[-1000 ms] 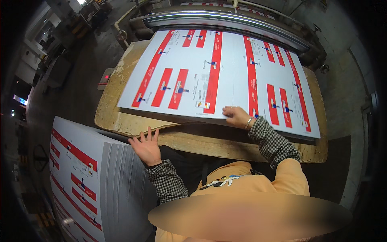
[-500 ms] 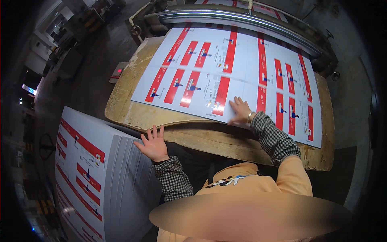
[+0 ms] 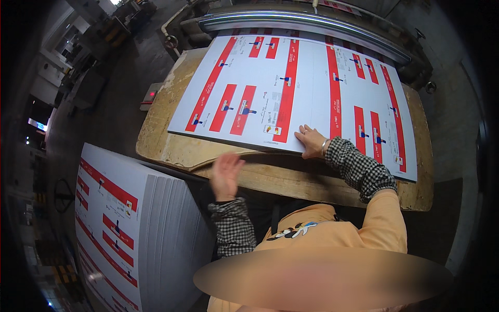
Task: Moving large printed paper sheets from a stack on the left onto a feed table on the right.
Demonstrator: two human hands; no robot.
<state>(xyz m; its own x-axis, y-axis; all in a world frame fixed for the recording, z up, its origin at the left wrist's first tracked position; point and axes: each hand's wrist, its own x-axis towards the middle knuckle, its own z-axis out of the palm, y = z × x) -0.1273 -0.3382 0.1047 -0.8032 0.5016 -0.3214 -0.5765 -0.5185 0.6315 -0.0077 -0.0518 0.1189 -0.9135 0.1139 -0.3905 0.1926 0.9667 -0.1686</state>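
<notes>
A large white printed sheet (image 3: 306,93) with red bands and blue marks lies on a worn wooden board (image 3: 161,130). My right hand (image 3: 313,141) rests on the sheet's near edge, fingers stretched over the top and thumb by the edge. Whether anything is pinched there is hard to see, but the hand looks open. My left hand (image 3: 226,177) is raised in front of the board's near edge, somewhat blurred, with its fingers stretched upward and nothing in it. To the left of that hand stands a thick stack of similar printed sheets (image 3: 109,208).
Beyond the sheet, a shiny metal roller (image 3: 306,23) spans the machine. A handwheel (image 3: 170,42) sits at its left and a small box with a red light (image 3: 150,96) is beside the board. Dark floor (image 3: 117,73) stretches away at the left.
An overlapping sheet at the far side has slid away toward the roller, uncovering more of the sheet beneath. My left hand has moved right and up; my right hand stays near the edge.
</notes>
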